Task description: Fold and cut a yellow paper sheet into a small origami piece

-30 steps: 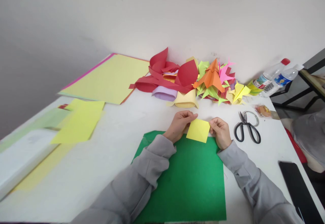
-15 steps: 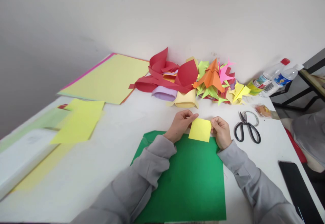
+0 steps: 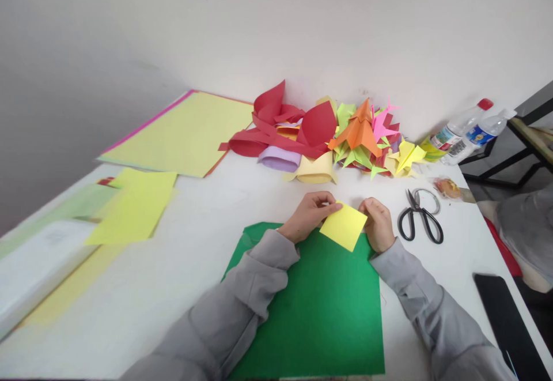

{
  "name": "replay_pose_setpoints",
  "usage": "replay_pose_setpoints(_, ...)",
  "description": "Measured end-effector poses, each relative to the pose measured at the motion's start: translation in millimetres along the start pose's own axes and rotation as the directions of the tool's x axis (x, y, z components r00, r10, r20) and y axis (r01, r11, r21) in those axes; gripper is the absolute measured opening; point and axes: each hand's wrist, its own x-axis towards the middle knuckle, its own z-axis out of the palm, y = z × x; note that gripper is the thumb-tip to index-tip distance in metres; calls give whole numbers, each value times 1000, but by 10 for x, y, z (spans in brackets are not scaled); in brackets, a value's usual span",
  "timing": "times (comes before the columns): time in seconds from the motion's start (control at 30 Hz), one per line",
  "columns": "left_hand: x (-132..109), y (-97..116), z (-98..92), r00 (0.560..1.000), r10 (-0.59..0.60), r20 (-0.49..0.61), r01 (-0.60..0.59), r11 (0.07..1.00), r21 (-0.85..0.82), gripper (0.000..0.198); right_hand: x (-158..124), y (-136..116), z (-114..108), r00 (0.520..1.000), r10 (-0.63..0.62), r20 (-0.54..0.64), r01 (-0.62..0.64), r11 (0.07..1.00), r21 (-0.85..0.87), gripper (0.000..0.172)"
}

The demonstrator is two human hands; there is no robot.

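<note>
A small square of yellow paper (image 3: 344, 227) is held tilted above a green sheet (image 3: 319, 312), one corner pointing toward me. My left hand (image 3: 307, 215) pinches its upper left corner between thumb and fingers. At the right corner, my right hand (image 3: 378, 223) has its fingers closed against the paper's edge; part of that grip is hidden. Both forearms, in grey sleeves, reach in over the green sheet. Black-handled scissors (image 3: 420, 219) lie to the right of my right hand, blades partly over a roll of tape (image 3: 427, 201).
Folded paper pieces, including an orange one (image 3: 359, 130) and red shapes (image 3: 319, 128), pile against the wall. Large pale yellow sheets (image 3: 185, 136) lie back left, bright yellow paper (image 3: 136, 205) nearer. Two bottles (image 3: 449, 133) stand back right. A black phone-like slab (image 3: 510, 323) lies right.
The yellow square has turned clockwise, so a corner now points toward me. My left fingers have shifted slightly; the right hand stays at the square's right side.
</note>
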Motion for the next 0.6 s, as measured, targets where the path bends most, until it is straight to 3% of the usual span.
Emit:
replay_pose_setpoints(0.13, -33, 35, 24, 990, 4, 138, -18, 995, 98, 33, -40, -48, 9, 987, 104, 122, -94, 992, -86, 31)
replay_pose_setpoints(0.3, -31, 50, 34, 979, 24, 204, -61, 982, 177, 34, -66, -108, 36, 966, 150, 209, -100, 968, -230, 30)
replay_pose_setpoints(0.6, -43, 48, 10, 982, 9, 188, -28, 994, 103, 37, -27, -41, -36, 976, 108, 187, -94, 992, -85, 26)
